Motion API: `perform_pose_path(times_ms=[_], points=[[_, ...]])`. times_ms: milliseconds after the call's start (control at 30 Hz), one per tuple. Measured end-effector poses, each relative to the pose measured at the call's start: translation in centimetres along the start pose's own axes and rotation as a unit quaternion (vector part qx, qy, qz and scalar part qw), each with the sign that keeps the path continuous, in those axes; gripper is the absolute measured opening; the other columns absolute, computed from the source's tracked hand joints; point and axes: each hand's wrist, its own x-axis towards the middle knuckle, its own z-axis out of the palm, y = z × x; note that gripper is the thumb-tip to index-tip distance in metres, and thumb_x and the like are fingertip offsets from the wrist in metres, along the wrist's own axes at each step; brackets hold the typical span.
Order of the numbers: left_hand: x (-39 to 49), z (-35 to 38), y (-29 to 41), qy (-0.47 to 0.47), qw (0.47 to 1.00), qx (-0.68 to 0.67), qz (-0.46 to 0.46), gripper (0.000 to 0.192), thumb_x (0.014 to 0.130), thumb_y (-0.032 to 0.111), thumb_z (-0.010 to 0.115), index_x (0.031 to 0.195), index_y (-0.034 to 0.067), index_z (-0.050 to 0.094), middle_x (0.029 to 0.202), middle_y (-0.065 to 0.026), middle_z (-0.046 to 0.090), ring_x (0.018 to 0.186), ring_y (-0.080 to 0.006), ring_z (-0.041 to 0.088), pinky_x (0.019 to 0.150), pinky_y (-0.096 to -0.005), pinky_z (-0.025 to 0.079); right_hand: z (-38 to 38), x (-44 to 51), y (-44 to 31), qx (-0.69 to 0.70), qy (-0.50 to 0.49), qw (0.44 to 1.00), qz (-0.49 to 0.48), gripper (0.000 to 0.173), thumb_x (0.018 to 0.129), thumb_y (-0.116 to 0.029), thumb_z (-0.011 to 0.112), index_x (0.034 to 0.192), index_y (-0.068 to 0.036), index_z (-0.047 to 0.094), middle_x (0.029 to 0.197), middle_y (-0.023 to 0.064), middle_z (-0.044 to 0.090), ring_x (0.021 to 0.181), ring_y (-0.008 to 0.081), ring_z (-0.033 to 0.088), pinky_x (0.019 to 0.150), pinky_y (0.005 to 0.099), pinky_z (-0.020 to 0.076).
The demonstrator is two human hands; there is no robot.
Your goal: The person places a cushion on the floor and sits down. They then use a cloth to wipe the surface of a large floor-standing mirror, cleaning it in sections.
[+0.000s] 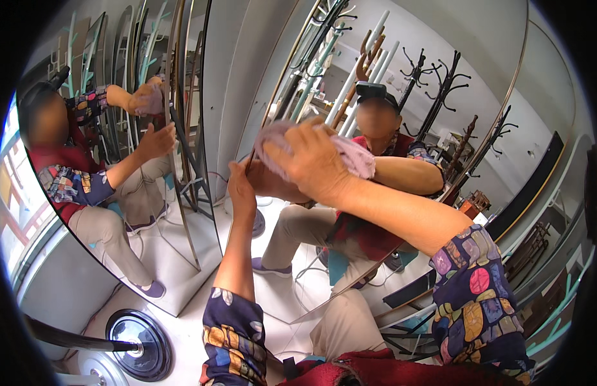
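A tall framed mirror (298,251) stands tilted in front of me. My left hand (242,186) is at its left edge, with the thumb and fingers around the thin frame. My right hand (313,159) presses a crumpled pinkish-grey cloth (274,144) to the upper middle of the glass, fingers bent over it. Part of the cloth, or its reflection, shows to the right of the hand. The glass reflects my arms, a red vest, beige trousers and several coat racks.
A second tall mirror (129,202) stands at the left, reflecting me too. A round black stand base (139,345) with a dark pole lies at the lower left, near a pale round base (93,369). More framed mirrors and a mint-green coat rack (552,333) are at the right.
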Motion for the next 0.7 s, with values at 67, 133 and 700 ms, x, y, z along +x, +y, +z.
perform_pose_path(times_ms=[67,133,700], points=[[-2.0,-0.5,-1.0,0.006,0.999,0.002,-0.035,0.072,0.114,0.054,0.022,0.122,-0.004,0.064,0.118,-0.0119,0.068,0.109,-0.0208,0.061,0.101,-0.0339,0.044,-0.4,-0.7,-0.5,0.012,-0.005,1.000,-0.013,0.034,0.087,-0.019,0.061,0.120,-0.014,0.070,0.107,0.0098,0.061,0.104,0.0295,0.059,0.087,0.0439,0.0455],[-3.3,-1.4,-1.9,0.006,0.999,0.039,-0.024,0.068,0.115,0.052,0.025,0.123,-0.004,0.064,0.116,-0.0109,0.067,0.109,-0.0197,0.060,0.100,-0.0332,0.044,-1.2,-0.3,0.2,0.042,-0.012,0.999,-0.006,0.037,0.085,-0.017,0.065,0.122,-0.014,0.069,0.108,0.0100,0.061,0.104,0.0295,0.059,0.088,0.0434,0.0460],[-4.5,-1.4,-3.4,0.037,0.999,0.013,-0.020,0.035,0.108,0.024,0.056,0.132,-0.001,0.064,0.120,-0.0117,0.069,0.112,-0.0183,0.063,0.097,-0.0305,0.048,-0.2,-0.8,-2.9,0.091,-0.043,0.995,-0.024,0.040,0.085,-0.018,0.067,0.124,-0.012,0.067,0.114,0.0123,0.062,0.100,0.0310,0.061,0.085,0.0461,0.0488]])
